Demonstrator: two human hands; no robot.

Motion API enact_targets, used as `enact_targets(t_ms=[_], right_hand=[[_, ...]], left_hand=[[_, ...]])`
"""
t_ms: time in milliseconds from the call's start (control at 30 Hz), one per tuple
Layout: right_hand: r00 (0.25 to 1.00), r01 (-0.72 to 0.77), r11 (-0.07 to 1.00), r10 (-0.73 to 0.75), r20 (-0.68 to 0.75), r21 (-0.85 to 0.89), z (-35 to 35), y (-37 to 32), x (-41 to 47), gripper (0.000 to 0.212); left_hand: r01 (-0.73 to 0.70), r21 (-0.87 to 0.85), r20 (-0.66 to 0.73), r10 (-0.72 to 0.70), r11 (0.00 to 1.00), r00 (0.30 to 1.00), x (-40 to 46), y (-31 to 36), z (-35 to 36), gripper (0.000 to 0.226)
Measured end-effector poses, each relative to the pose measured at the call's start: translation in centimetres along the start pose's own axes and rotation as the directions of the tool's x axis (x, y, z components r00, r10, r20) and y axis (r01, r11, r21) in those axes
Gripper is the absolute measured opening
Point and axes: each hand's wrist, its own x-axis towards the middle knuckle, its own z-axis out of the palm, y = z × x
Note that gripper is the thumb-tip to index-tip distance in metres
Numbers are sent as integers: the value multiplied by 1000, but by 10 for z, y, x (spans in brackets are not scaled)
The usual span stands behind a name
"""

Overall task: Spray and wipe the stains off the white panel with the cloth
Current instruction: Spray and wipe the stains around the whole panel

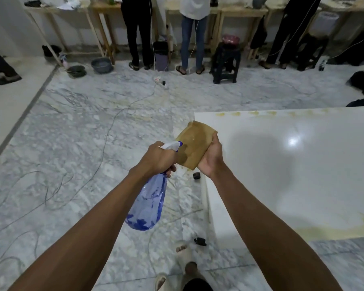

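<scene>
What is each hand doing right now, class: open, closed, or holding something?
Left hand: closed round the neck of the blue spray bottle.
Right hand: holding the folded brown cloth, nozzle pointed at it.

Marble floor (82,143) in grey and white, crossed by thin loose cables (105,141). Power strip (161,81) lying on it near the far side. Wooden trestle tables (243,11) lined along the back wall, three people standing at them, seen from behind. Black plastic stool (226,61) with a pink bundle on top. Grey basin (102,65) and darker bowl (77,70) side by side on the floor at left. Purple bin (161,57) between two pairs of legs. Pale sandals (183,259) worn at the bottom edge.
</scene>
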Motion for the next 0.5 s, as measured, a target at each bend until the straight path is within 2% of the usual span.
enact_targets(t_ms=[100, 200, 267, 300, 367, 400, 433, 500], right_hand=[[998, -34, 989, 26, -56, -142, -10, 0, 30, 72], [989, -145, 948, 142, -32, -282, -35, -3, 67, 78], [978, -199, 885, 151, -145, -421, -55, -17, 102, 58], [965, -208, 848, 98, -242, -488, -65, -27, 127, 48], [919, -232, 725, -55, -391, -648, -76, -53, 177, 52], [908, -213, 660, -139, -395, -721, -75, -69, 203, 54], [911, -156, 573, -232, -342, -804, -73, -82, 228, 50], [924, 6, 304, -365, -110, -953, -72, -103, 279, 41]], left_hand=[[-12, -33, -22, 11, 999, 1000, 40, 3, -4, 28], [-24, -85, -66, 18, 996, 998, 82, 9, -13, 25], [-17, -82, -54, 13, 996, 998, 114, 15, -21, 24], [-18, -65, -51, 15, 998, 999, 131, 18, -26, 28], [-11, -38, -67, 9, 999, 998, 167, 21, -34, 38], [-7, -37, -77, 5, 999, 997, 186, 22, -38, 40], [-5, -36, -82, 2, 999, 997, 205, 22, -41, 41], [6, -38, -81, -9, 999, 997, 240, 18, -45, 36]])
